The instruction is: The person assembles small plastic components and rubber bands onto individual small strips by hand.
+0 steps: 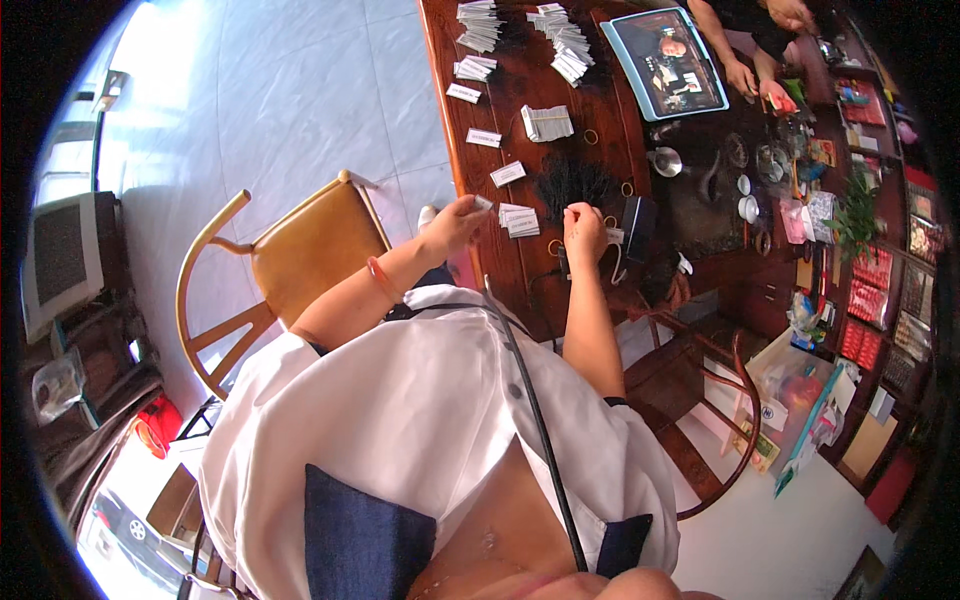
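Pinching a small white card (483, 203) in the left hand (453, 228) by the table (512, 92) edge, probably handling light, thin and creasable, so wanting an edge hold, while bunching the right hand (586, 236) fingertips closed near black strands (572, 186), hiding any held thing.

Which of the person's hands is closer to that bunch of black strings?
The right hand: it is at the near edge of the black strings. The left hand is farther off, to their left, past some small white cards.
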Motion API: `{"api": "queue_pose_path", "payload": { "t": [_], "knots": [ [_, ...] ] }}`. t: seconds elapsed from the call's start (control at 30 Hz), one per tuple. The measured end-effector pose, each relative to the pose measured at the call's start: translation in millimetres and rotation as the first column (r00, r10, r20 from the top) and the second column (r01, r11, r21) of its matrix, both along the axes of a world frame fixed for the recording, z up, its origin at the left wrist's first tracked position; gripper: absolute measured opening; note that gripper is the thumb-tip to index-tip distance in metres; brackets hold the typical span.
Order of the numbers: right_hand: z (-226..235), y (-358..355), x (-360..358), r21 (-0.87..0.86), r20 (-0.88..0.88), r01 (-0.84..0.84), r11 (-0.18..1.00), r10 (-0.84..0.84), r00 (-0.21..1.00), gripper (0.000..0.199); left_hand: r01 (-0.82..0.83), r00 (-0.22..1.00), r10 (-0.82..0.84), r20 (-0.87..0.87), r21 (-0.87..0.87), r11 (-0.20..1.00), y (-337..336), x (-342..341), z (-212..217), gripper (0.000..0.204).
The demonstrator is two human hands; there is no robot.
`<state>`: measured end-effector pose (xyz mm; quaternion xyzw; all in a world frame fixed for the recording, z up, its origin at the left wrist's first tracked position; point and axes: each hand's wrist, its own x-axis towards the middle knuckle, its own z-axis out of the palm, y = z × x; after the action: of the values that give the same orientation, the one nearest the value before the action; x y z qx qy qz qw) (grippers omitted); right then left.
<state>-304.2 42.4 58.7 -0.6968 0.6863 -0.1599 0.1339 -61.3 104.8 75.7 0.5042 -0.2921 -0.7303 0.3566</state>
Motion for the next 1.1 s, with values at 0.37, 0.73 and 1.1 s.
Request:
{"api": "queue_pose_path", "payload": {
  "t": [0.37, 0.73, 1.1],
  "knots": [
    [98.4, 56.0, 37.3, -0.172, 0.309, -0.183, 0.968, 0.229, 0.923, 0.012, -0.046, 0.999, 0.047, 0.019, -0.025, 0.999, -16.4, -2.9, 32.0, 0.017],
    [132.6, 61.7, 47.4, -0.260, 0.034, -0.376, 0.889, 0.398, 0.917, 0.029, 0.000, 1.000, 0.000, -0.011, -0.049, 0.999, -5.2, 6.2, 47.0, 0.017],
    [117.7, 63.0, 75.0, -0.302, 0.248, -0.403, 0.864, 0.479, 0.842, 0.018, 0.031, 0.999, -0.036, -0.039, -0.106, 0.994, -0.1, -3.2, 60.5, 0.018]
  ]
}}
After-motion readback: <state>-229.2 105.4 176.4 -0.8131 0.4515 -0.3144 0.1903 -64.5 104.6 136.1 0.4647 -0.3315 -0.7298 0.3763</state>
